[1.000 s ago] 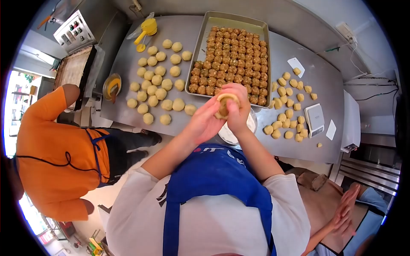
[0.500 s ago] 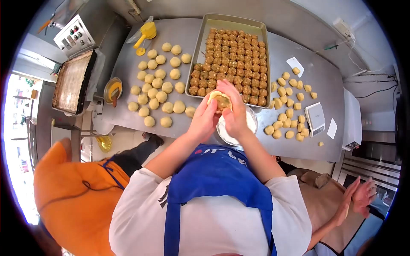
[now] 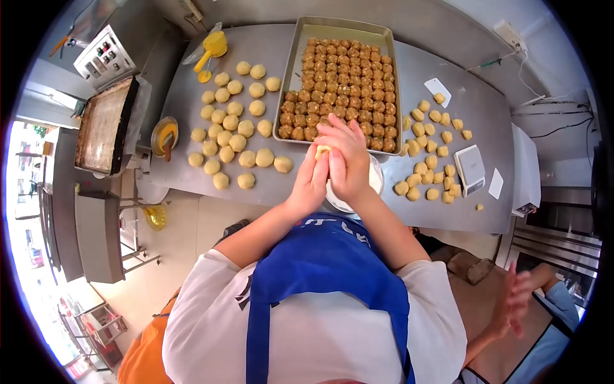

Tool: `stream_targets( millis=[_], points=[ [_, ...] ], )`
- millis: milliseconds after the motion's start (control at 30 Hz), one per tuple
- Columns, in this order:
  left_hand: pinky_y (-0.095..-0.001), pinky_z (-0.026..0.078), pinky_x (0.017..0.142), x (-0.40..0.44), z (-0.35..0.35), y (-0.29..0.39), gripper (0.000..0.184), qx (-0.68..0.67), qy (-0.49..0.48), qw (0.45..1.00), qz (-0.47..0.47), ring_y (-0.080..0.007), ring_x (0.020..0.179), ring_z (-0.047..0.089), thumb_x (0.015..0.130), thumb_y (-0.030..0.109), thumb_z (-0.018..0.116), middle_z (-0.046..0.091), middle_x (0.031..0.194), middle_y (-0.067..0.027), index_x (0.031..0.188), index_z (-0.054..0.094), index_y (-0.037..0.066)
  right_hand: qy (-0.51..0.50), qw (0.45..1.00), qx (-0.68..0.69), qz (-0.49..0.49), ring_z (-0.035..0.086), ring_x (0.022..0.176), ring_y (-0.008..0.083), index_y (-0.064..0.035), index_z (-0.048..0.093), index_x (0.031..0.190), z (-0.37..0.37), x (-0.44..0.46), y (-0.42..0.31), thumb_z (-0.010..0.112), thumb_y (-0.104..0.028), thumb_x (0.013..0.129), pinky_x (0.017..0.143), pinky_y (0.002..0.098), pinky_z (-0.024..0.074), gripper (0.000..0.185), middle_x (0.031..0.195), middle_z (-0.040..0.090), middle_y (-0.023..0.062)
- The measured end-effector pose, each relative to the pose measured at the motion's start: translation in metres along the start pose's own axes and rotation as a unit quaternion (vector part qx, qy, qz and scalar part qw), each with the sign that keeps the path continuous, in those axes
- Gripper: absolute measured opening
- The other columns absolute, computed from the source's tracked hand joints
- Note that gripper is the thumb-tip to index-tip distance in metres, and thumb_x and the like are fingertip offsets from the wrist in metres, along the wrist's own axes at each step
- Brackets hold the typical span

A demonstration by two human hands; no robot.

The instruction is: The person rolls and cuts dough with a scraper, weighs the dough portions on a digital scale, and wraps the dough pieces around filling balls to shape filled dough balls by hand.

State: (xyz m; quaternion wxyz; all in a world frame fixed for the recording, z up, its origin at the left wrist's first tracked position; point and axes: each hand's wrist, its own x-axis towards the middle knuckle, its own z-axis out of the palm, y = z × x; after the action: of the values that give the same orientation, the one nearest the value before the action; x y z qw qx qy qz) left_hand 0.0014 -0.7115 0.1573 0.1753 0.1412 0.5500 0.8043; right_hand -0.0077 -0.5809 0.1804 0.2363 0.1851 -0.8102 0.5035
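Yellow dough (image 3: 322, 151) between cupped hands (image 3: 346, 160)

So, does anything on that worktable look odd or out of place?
I see no spill or damage. One small oddity: a tiny dough bit lies by itself on the near side of the digital scale, close to a white card, far smaller than the dough balls nearby.
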Motion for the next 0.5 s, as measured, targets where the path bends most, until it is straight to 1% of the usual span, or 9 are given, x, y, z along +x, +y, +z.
stream_targets(
  millis=[33,100,167,200,233,300,367,433,500],
  points=[
    [-0.0334,0.039,0.101,0.003,0.001,0.002,0.046,0.092,0.001,0.996,0.021,-0.0193,0.121,0.047,0.103,0.027,0.033,0.045,0.131,-0.0111,0.142,0.025,0.003,0.023,0.998,-0.034,-0.039,0.054,0.119,0.0329,-0.0069,0.064,0.092,0.004,0.003,0.0,0.043,-0.015,0.086,0.107,0.0515,0.0257,0.023,0.111,0.065,0.0138],
    [-0.0333,0.037,0.103,0.005,0.014,0.01,0.045,0.074,0.006,0.997,0.027,-0.0199,0.123,0.046,0.103,0.026,0.032,0.044,0.131,-0.0118,0.142,0.025,0.003,0.069,0.997,0.004,-0.042,0.057,0.114,0.0336,-0.0068,0.064,0.088,0.01,0.002,0.004,0.041,-0.019,0.087,0.106,0.0506,0.0275,0.026,0.102,0.068,0.0127],
    [-0.0342,0.035,0.104,0.009,0.026,0.015,0.045,-0.25,0.01,0.968,0.029,-0.0207,0.124,0.044,0.103,0.024,0.032,0.043,0.132,-0.012,0.142,0.024,0.004,0.14,0.983,0.121,0.006,0.054,0.118,0.0331,-0.005,0.063,0.093,0.013,-0.001,0.014,0.04,-0.024,0.09,0.106,0.0495,0.0284,0.03,0.111,0.065,0.0156],
    [-0.0358,0.034,0.106,0.01,0.021,0.01,0.049,-0.167,-0.018,0.985,0.05,-0.0214,0.127,0.041,0.102,0.025,0.034,0.04,0.135,-0.0125,0.144,0.021,0.005,0.195,0.958,0.204,0.052,0.051,0.121,0.0328,-0.0033,0.06,0.102,0.024,0.001,0.006,0.04,-0.029,0.091,0.106,0.0488,0.0295,0.034,0.123,0.058,0.0191],
    [-0.0358,0.034,0.106,0.01,0.016,0.006,0.049,-0.165,-0.017,0.985,0.053,-0.0214,0.127,0.041,0.102,0.025,0.034,0.04,0.135,-0.0125,0.144,0.021,0.005,0.194,0.958,0.205,0.049,0.051,0.121,0.0328,-0.0033,0.06,0.102,0.02,0.005,0.001,0.04,-0.029,0.091,0.106,0.0488,0.0295,0.034,0.123,0.058,0.0191],
    [-0.0358,0.032,0.107,0.006,0.006,0.004,0.051,-0.118,0.041,0.992,0.015,-0.022,0.127,0.041,0.101,0.025,0.036,0.038,0.138,-0.012,0.146,0.019,0.006,0.029,0.996,0.081,-0.007,0.052,0.119,0.0323,-0.0039,0.06,0.107,0.007,0.01,-0.009,0.041,-0.024,0.09,0.105,0.0496,0.0297,0.032,0.124,0.057,0.0186],
    [-0.0348,0.032,0.108,0.004,0.003,0.007,0.05,-0.101,0.034,0.994,-0.027,-0.0226,0.128,0.04,0.101,0.023,0.036,0.037,0.14,-0.0124,0.145,0.019,0.005,0.017,0.999,0.028,-0.024,0.054,0.116,0.0312,-0.0052,0.061,0.103,0.004,0.009,-0.001,0.042,-0.021,0.089,0.105,0.0496,0.0297,0.029,0.12,0.06,0.0168],
    [-0.0347,0.032,0.108,0.0,0.007,0.005,0.05,-0.001,0.008,1.0,0.02,-0.0234,0.129,0.039,0.101,0.021,0.035,0.037,0.139,-0.0125,0.145,0.018,0.005,0.024,0.998,-0.029,-0.05,0.06,0.108,0.0282,-0.0083,0.064,0.091,0.009,0.01,-0.005,0.043,-0.015,0.087,0.104,0.0494,0.0308,0.023,0.11,0.065,0.0121],
    [-0.0348,0.032,0.108,0.004,0.012,0.013,0.051,-0.078,0.011,0.997,0.009,-0.0232,0.13,0.038,0.101,0.022,0.034,0.037,0.14,-0.0124,0.146,0.016,0.005,0.047,0.996,0.015,-0.072,0.06,0.108,0.0281,-0.0082,0.063,0.088,0.013,0.005,0.005,0.042,-0.014,0.088,0.103,0.0483,0.0317,0.022,0.11,0.065,0.0114]
  ],
)
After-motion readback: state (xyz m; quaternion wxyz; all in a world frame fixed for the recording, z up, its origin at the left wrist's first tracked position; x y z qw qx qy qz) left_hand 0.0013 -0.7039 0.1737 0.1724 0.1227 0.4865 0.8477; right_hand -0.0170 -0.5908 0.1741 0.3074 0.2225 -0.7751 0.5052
